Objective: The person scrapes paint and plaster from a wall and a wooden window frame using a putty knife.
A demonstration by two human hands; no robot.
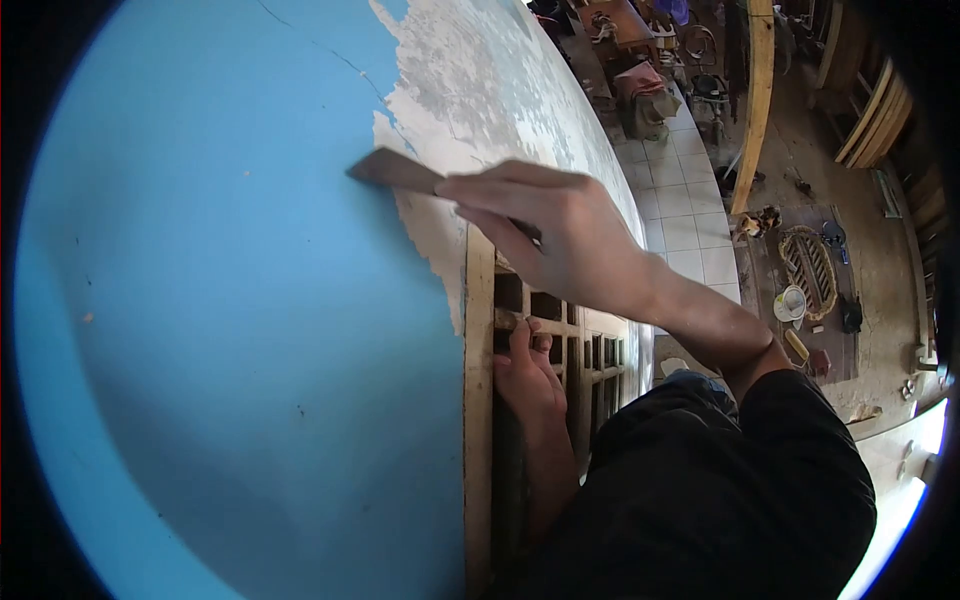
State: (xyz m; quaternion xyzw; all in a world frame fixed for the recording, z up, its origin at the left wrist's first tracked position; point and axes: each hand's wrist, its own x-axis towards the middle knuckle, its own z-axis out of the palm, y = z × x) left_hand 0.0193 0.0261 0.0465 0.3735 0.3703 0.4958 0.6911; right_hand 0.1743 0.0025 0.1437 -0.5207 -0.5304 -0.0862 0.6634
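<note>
My right hand (pixel 560 225) pinches the handle of a putty knife (pixel 400 172), its wide flat blade pointing left. The blade lies against or just over the blue painted wall (pixel 250 260), at the ragged edge of the paint. Beyond that edge the wall shows a bare pale patch (pixel 440 130), mottled white and grey. Lower down, my left hand (pixel 533 375) is closed around a bar of a wooden window lattice (pixel 570 330), beside its upright frame (pixel 480 400). A thin crack runs through the paint near the top.
On the floor at right, a mat (pixel 840 350) holds a white bucket (pixel 790 303) and an oval woven piece (pixel 808 270). A wooden post (pixel 755 110) rises near the white tiles (pixel 690 195). Planks (pixel 875 120) lean at the far right. Cluttered furniture stands at the top.
</note>
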